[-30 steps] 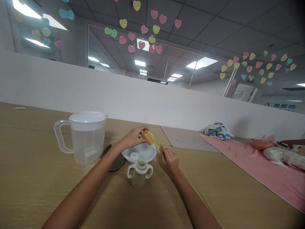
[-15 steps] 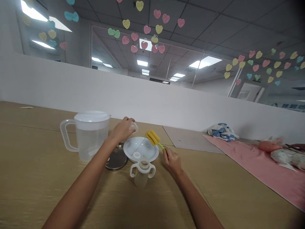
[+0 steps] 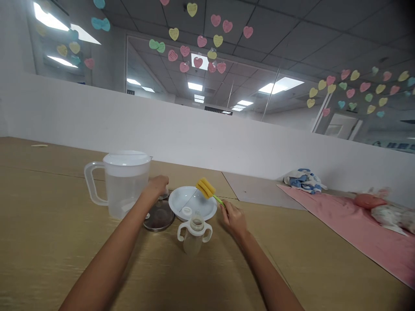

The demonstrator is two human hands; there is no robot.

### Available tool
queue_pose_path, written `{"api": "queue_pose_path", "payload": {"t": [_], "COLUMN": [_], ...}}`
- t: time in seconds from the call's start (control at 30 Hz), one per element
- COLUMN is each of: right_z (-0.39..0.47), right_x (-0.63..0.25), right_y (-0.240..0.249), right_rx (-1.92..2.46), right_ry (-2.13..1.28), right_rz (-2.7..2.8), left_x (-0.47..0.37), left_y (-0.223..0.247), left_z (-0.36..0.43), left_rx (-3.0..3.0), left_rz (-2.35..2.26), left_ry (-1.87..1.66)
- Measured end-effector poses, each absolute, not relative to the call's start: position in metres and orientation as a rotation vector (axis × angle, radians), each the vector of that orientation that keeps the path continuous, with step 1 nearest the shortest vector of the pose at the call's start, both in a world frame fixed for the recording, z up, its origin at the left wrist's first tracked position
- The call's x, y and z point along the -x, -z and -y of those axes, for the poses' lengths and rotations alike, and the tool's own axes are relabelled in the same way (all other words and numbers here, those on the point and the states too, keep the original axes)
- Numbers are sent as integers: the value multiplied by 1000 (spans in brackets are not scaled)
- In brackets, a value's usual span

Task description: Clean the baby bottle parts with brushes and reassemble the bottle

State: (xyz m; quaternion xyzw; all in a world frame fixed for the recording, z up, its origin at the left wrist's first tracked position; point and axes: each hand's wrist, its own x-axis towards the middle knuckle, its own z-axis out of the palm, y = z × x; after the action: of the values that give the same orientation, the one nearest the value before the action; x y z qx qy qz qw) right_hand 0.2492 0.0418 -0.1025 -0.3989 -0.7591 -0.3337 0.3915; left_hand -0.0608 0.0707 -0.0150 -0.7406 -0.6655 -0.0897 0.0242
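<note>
My right hand [image 3: 234, 216] is closed round the green handle of a bottle brush [image 3: 206, 188], whose yellow sponge head is over the white bowl [image 3: 175, 202]. My left hand [image 3: 158, 185] is above the far side of a round metal tray [image 3: 158, 218], fingers closed on a clear bottle cap [image 3: 165, 194] that is partly hidden beneath them. In front of the bowl a baby bottle [image 3: 193, 242] with two white handles stands upright with its mouth uncovered. A small white ring-shaped piece [image 3: 186, 211] lies in the bowl.
Left of the tray stands a large clear pitcher [image 3: 126, 185] with a white lid. A pink cloth [image 3: 343, 220] covers part of the right side, with a crumpled blue-and-white cloth [image 3: 304, 180] at its far end. A white wall [image 3: 194, 134] bounds the table [image 3: 65, 242] behind.
My left hand has moved down and left with the clear cap, from above the bowl's rim to the metal tray. My right hand and the brush have barely moved.
</note>
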Motion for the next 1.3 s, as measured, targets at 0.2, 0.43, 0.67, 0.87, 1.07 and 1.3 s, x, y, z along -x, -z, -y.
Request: {"api": "queue_pose_path", "payload": {"t": [0.2,0.43,0.67,0.87,1.07,1.3], "right_z": [-41,-42,-42,-40,-40,-41], "right_x": [-249,-250,-250,-248,-248,-249], "right_y": [102,102,102,99,100,101], "right_rx": [1032,1013,1049,1043,1039,1040], "right_ry": [869,864,847,838,831,827], "right_rz": [1932,1951,1957,1959,1957,1969], "left_x": [53,34,-7,-24,-24,-18], "left_y": [27,27,16,25,28,19], "left_z": [-75,-65,-46,-44,-45,-48], "left_rx": [2389,2445,2746,2980,3002,2997], "left_rz": [2063,2012,1745,1583,1550,1553], "left_ry": [201,166,151,61,105,293]}}
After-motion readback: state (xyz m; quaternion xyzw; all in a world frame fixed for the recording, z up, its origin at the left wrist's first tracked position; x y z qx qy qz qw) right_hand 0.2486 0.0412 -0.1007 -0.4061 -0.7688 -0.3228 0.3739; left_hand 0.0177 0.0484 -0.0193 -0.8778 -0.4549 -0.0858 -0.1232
